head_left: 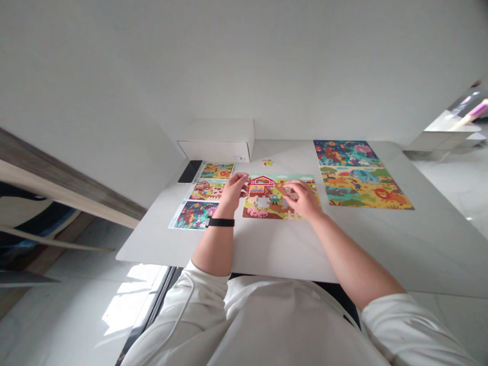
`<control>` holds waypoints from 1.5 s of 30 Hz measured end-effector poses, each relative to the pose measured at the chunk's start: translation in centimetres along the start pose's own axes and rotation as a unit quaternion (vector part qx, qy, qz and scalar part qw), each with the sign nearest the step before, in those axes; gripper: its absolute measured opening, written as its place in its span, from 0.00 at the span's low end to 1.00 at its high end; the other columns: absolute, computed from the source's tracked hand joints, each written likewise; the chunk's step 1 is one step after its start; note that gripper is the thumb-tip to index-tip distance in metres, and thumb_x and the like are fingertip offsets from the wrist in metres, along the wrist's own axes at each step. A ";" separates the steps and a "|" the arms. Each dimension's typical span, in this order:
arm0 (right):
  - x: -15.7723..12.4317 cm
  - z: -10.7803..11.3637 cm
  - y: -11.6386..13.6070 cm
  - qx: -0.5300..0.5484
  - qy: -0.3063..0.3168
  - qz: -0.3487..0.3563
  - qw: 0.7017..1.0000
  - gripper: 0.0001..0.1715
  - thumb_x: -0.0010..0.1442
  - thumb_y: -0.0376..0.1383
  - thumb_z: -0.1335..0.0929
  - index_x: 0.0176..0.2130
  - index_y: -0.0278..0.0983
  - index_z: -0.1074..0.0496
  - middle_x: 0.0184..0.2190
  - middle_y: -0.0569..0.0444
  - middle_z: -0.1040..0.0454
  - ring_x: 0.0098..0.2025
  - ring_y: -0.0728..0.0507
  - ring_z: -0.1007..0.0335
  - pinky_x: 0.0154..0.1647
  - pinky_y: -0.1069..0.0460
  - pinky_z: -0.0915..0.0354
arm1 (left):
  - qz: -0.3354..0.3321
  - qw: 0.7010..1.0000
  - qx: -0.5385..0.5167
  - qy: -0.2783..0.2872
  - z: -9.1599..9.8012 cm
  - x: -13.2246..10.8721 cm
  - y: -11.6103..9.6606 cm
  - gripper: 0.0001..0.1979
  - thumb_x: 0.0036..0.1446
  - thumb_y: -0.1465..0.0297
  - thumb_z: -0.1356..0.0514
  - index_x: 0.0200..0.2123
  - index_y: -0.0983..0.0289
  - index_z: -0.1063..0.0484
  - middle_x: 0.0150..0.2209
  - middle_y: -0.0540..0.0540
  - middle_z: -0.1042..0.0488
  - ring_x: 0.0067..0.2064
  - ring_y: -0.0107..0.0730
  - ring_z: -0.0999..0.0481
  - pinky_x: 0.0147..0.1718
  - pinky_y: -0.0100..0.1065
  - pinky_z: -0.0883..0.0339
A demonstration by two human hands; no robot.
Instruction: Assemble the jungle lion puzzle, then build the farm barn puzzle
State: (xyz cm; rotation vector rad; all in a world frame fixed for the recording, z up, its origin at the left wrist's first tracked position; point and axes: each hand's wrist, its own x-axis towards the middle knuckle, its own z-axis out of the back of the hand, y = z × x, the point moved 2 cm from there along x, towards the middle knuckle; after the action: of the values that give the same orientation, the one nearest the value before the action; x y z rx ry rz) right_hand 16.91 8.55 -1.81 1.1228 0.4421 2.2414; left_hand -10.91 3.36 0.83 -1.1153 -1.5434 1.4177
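Observation:
A farm jigsaw puzzle (267,210) with a red barn and a pink pig lies in front of me, with a white gap in its lower left part. My left hand (235,189), with a black band on its wrist, is at the puzzle's left edge. Its fingers are curled and pressed together, hiding whatever is between them. Over the right part of the puzzle is my right hand (304,199), fingers bent, thumb and forefinger apart by the brown area. Beyond the puzzle lies a loose yellowish puzzle piece (267,162).
Three picture sheets, including a farm sheet (206,190), lie on the left beside a black phone (190,172). A white box (215,150) stands against the wall. Two picture puzzles, one a savanna scene (362,188), lie on the right of the white table (274,249).

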 end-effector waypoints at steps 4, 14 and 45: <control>-0.1 -0.4 0.2 -0.003 0.029 0.008 1.000 0.17 0.65 0.32 0.27 0.53 0.46 0.22 0.54 0.47 0.19 0.59 0.34 0.22 0.65 0.35 0.28 | -0.052 0.983 0.171 -0.033 0.7 0.5 0.3 0.09 0.62 0.62 0.34 0.42 0.60 0.23 0.40 0.54 0.19 0.33 0.30 0.24 0.29 0.29 0.31; 0.0 -3.9 1.4 -0.028 0.131 0.019 0.991 0.17 0.65 0.32 0.24 0.53 0.44 0.18 0.54 0.47 0.19 0.58 0.35 0.22 0.64 0.37 0.28 | -0.160 0.795 0.583 0.054 0.5 0.2 2.1 0.14 0.67 0.64 0.35 0.53 0.57 0.16 0.57 0.60 0.18 0.59 0.49 0.20 0.63 0.46 0.28; 0.4 -5.8 2.9 -0.134 0.239 -0.010 0.962 0.17 0.74 0.39 0.29 0.58 0.48 0.15 0.58 0.47 0.21 0.62 0.35 0.29 0.67 0.38 0.35 | -0.107 0.754 0.639 0.109 0.2 -0.2 1.9 0.23 0.65 0.58 0.30 0.62 0.54 0.20 0.63 0.60 0.22 0.61 0.49 0.20 0.63 0.44 0.28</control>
State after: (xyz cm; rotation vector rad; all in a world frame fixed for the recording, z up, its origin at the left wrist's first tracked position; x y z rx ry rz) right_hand 11.01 6.41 -3.46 0.4321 0.3203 2.4590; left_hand -10.83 3.11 -1.13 -0.1897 -0.2385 1.6013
